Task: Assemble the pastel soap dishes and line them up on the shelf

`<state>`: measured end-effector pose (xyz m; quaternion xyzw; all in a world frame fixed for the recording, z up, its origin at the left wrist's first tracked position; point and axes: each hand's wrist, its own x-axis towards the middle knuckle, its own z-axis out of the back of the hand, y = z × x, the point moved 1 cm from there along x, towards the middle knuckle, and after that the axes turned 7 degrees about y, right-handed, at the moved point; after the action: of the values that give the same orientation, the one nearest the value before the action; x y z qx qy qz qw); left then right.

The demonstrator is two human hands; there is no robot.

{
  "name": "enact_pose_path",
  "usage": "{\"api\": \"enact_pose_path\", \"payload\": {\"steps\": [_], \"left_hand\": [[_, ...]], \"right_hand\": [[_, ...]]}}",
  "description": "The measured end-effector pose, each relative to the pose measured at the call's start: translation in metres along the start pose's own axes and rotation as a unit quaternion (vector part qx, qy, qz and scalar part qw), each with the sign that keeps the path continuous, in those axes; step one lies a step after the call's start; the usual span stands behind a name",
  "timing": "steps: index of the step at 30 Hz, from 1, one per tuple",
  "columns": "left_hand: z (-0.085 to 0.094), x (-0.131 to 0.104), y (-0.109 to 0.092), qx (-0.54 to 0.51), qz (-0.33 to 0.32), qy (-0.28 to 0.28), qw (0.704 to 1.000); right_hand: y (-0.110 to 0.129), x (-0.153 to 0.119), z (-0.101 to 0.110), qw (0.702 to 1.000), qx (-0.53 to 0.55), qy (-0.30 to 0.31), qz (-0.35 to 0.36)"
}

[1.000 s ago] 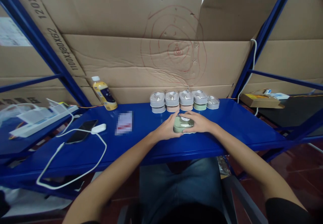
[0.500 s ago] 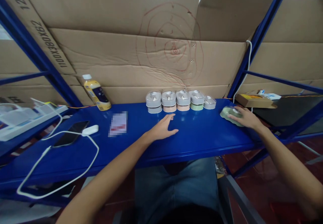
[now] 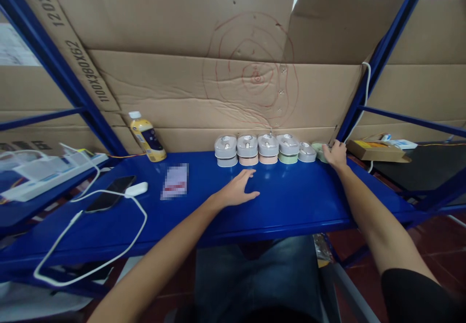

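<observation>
At the back right of the blue shelf, my right hand [image 3: 335, 155] grips a small green lidded container [image 3: 320, 151], partly hidden behind the fingers. Just left of it stands a single grey container [image 3: 307, 152]. The row continues with stacked pairs of clear-lidded containers: one with a green base [image 3: 288, 148], two with peach bases [image 3: 268, 148], and a grey one [image 3: 226, 151] at the left end. My left hand [image 3: 238, 188] rests on the shelf in front of the row, thumb and fingers apart, holding nothing.
A yellow drink bottle [image 3: 148, 137] stands at the back left. A blurred card [image 3: 175, 181], a black phone [image 3: 111, 193] and white cables lie on the left, beside a power strip [image 3: 54, 177]. Right of the shelf post sits an open cardboard box [image 3: 378, 152]. Cardboard [image 3: 174, 80] walls the back.
My right hand has carried the green container from the shelf's right side back and left, to the right end of the row. My left hand has stayed nearly still.
</observation>
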<state>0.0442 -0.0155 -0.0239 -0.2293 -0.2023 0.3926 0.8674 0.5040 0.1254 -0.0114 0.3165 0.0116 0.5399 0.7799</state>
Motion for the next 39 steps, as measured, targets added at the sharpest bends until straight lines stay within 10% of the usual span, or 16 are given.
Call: {"api": "enact_pose_path", "payload": {"steps": [3,7,14,18,22,27,33,39], "left_hand": [[0.000,0.000,0.001,-0.002,-0.004,-0.001,1.000],[0.001,0.000,0.001,0.007,-0.001,0.006,1.000],[0.001,0.000,-0.001,0.009,-0.007,0.012,1.000],[0.001,0.001,-0.001,0.004,-0.007,-0.002,1.000],[0.002,0.000,-0.001,0.000,-0.001,0.001,1.000],[0.000,0.001,0.001,-0.038,-0.024,-0.018,0.999],[-0.004,0.003,0.004,-0.086,-0.045,-0.033,0.995],[0.004,-0.001,-0.002,-0.032,-0.068,-0.025,0.997]], "right_hand": [[0.020,-0.016,0.004,0.982,-0.078,-0.024,0.171],[0.047,-0.045,-0.001,0.919,-0.179,0.103,0.337],[0.047,-0.096,0.017,0.919,-0.180,0.106,0.333],[0.044,-0.114,0.045,0.956,-0.177,0.065,0.225],[0.045,-0.123,0.051,0.959,-0.197,0.162,0.123],[0.065,-0.144,0.037,0.934,-0.097,0.204,0.278],[0.129,-0.186,0.013,0.816,0.125,0.272,0.495],[0.153,-0.172,0.004,0.837,0.271,0.208,0.427]]}}
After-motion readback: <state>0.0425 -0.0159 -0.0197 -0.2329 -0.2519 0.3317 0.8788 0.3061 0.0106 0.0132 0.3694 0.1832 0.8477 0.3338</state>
